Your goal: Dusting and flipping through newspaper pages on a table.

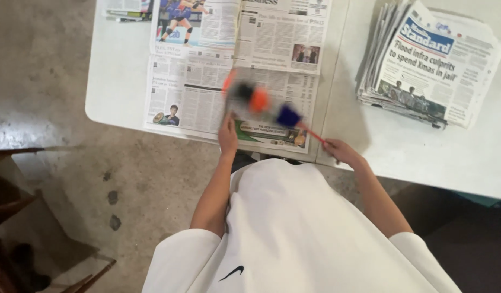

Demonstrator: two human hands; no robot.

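Fingers of my right hand (337, 149) pinch the thin red handle of a duster (261, 102); its blurred orange, black and blue head sits over the open newspaper (207, 81). My left hand (227, 133) lies on that paper's near edge, how far open I cannot tell. Paper covers a white table (115, 81). Stacked folded newspapers (429, 65) lie well apart, right.

Duster (261, 103): orange, black and blue, with a red handle. Table (115, 81): white. Shirt (299, 233): white with a black mark.
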